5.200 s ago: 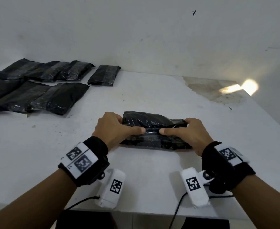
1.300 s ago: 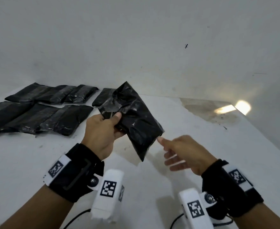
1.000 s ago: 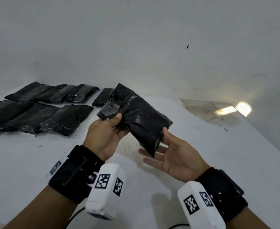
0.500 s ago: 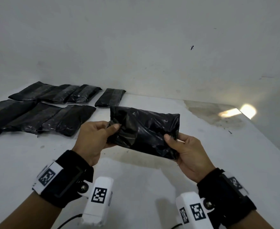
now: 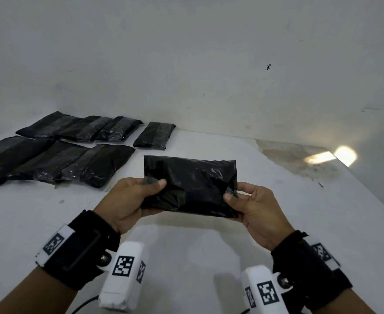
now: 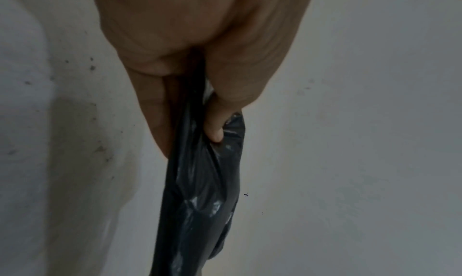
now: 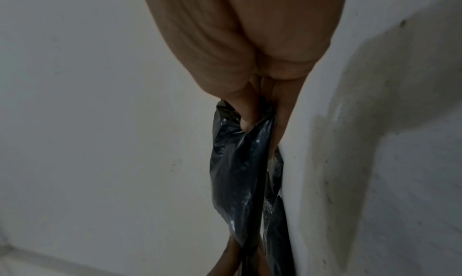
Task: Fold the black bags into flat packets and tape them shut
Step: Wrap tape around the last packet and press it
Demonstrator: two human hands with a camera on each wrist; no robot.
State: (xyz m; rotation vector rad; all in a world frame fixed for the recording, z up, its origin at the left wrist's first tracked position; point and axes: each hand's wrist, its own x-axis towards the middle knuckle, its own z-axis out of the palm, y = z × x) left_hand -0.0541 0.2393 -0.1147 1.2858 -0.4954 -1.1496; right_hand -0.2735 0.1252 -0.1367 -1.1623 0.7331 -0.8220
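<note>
I see the folded black packet (image 5: 189, 185) held above the counter (image 5: 277, 200), level, lengthwise. Left hand (image 5: 129, 200) grip pinches its left end, thumb on top; right hand (image 5: 257, 208) grip pinches the right end. Finished packets (image 5: 73, 155) lie far left.

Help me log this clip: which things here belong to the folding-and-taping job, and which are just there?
Job:
- held bag, gripped by left hand and right hand
- packets lying on the table

Just there:
- stain
- light patch
- wall
</note>
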